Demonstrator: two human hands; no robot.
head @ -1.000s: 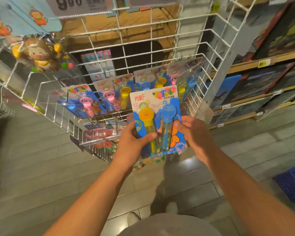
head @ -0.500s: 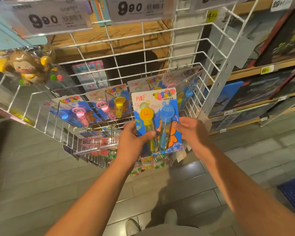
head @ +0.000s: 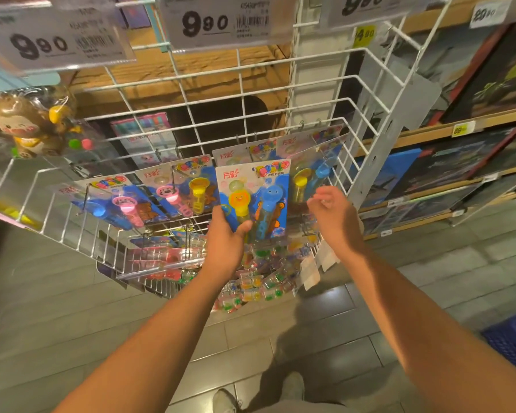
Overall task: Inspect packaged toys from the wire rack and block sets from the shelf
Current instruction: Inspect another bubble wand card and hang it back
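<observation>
Grey floor tiles [head: 72,308] run under a white wire rack [head: 325,93] hung with price tags [head: 218,22], a bagged monkey toy [head: 24,126] at far left and rows of carded bubble wands. At the rack's front the left hand [head: 225,236] grips the lower left corner of a bubble-wand blister pack [head: 253,198], thumb across its face, holding it upright before the hanging packs. Just right of it, the right hand [head: 331,216] hovers off the card, fingers loosely curled and holding nothing, with boxed sets on the wooden shelf [head: 447,135] further right.

White wire rack [head: 367,87]: toy packs [head: 176,192] hanging on hooks. Wooden shelf [head: 429,135] right: boxes [head: 447,162] upright.
</observation>
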